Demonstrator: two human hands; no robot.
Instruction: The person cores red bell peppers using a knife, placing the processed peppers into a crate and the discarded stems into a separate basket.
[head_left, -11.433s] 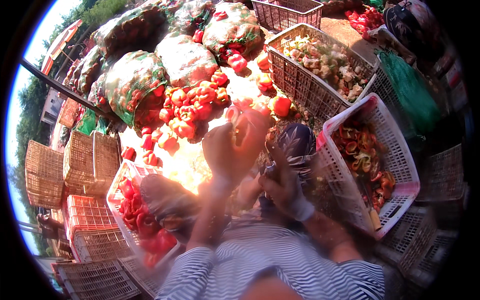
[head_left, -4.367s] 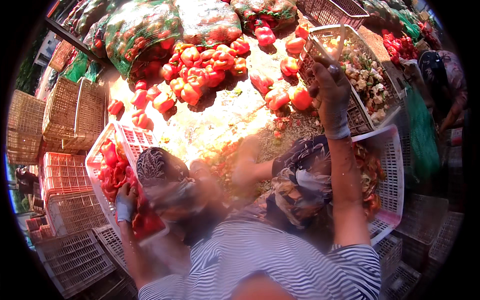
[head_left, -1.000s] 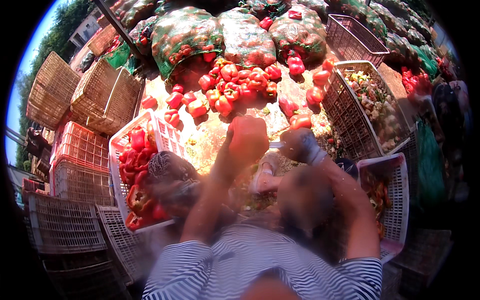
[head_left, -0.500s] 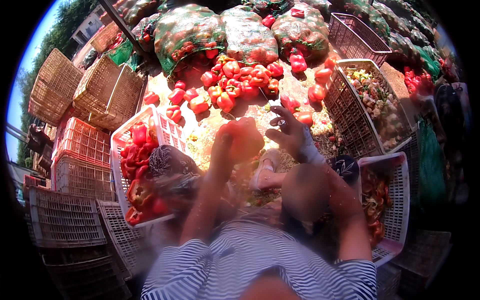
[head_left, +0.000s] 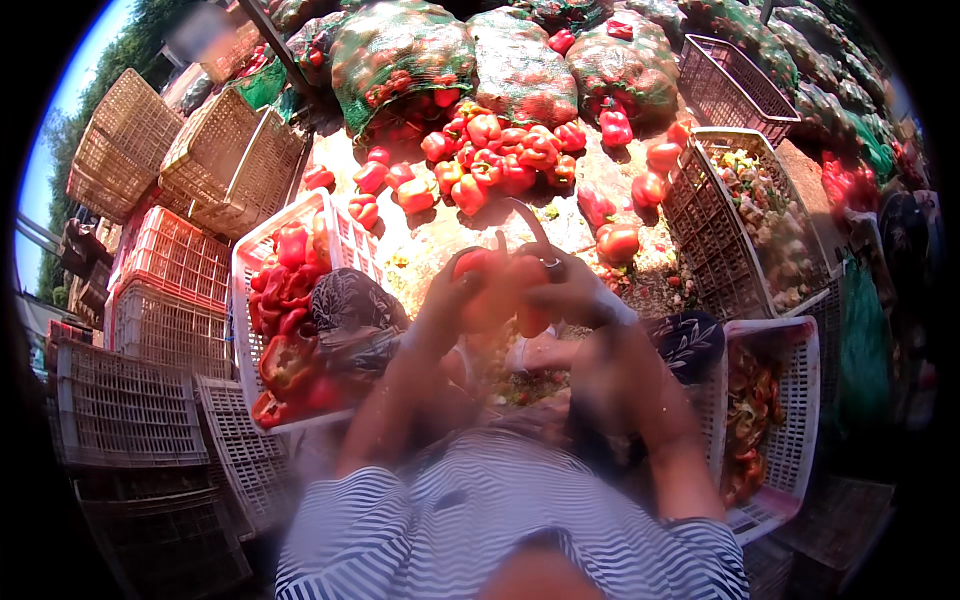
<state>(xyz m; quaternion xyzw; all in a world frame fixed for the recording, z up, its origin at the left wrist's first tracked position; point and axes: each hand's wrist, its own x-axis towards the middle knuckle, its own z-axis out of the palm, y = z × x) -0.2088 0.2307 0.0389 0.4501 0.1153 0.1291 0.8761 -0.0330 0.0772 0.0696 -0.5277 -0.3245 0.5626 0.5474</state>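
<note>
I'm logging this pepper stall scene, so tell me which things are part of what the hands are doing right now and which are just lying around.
In use:
- left hand and right hand, both on one red pepper
- curved blade at the right hand

Lying about:
- loose peppers on the ground
- netted sacks
- white crate of peppers
- stacked empty crates

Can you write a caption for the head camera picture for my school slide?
Two bare hands, left hand and right hand, hold a red bell pepper above a pile of peppers, between white crates.
</note>
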